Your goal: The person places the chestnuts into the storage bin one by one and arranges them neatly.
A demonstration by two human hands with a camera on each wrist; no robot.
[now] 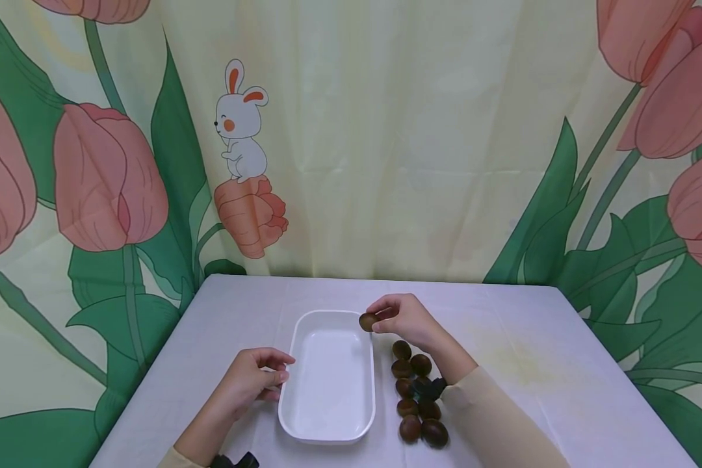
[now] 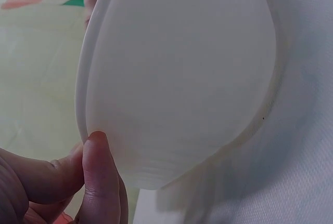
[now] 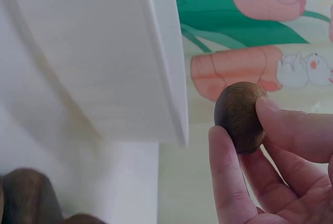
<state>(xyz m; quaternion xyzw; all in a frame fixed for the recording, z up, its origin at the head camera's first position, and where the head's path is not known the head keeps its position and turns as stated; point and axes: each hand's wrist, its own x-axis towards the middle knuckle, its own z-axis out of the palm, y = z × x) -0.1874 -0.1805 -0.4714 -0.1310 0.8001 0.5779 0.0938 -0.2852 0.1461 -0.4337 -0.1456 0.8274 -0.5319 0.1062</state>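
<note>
A white rectangular tray lies on the table with nothing inside it. At its left rim, my left hand pinches the edge; the left wrist view shows a fingertip against the tray's outer wall. Above the tray's far right corner, my right hand holds a brown chestnut between thumb and fingers. Close up in the right wrist view, that chestnut shows a dull, rough patch and sits apart from the tray's rim. Right of the tray lie several more chestnuts in two rough columns, partly hidden by the wrist strap.
A white cloth covers the table. Behind it hangs a curtain printed with tulips, a rabbit and a carrot. A black wrist-camera piece on the right wrist hangs over the chestnuts.
</note>
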